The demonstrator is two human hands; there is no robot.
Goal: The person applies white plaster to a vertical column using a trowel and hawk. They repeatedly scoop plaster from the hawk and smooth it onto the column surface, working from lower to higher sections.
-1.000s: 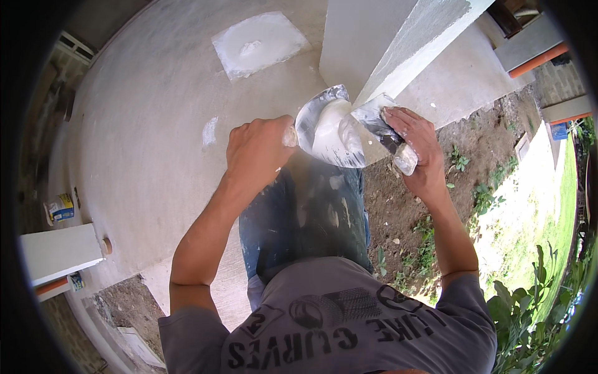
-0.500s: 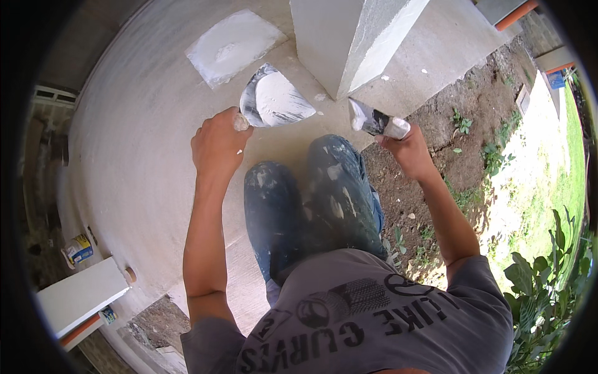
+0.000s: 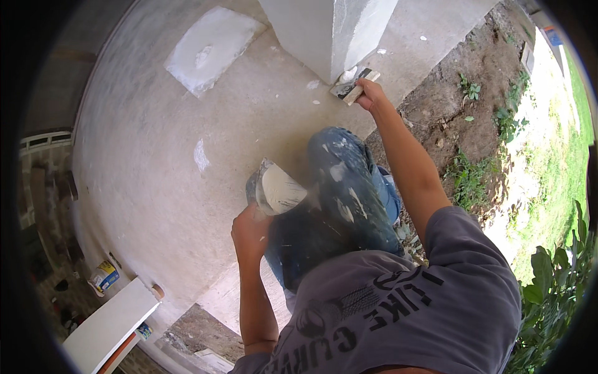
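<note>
My left hand is closed on a half-round scraper, its broad blade loaded with smooth white putty. That blade hangs over my paint-spattered jeans, close to the knee. Further ahead, my right hand grips a wide flat putty knife with a pale edge along its back. The putty knife is at the foot of the white pillar, by the lower end of its corner. A white putty lump shows there, and I cannot tell whether it is on the blade or the pillar.
A white-smeared board or sheet lies on the concrete floor at the far left. White splashes dot the floor. Soil with small weeds and sunlit grass borders the right. A white ledge and a tub stand lower left.
My right hand has moved forward and left, bringing the putty knife to the pillar's base. The loaded scraper in my left hand has come back toward my knees. The view has shifted too.
</note>
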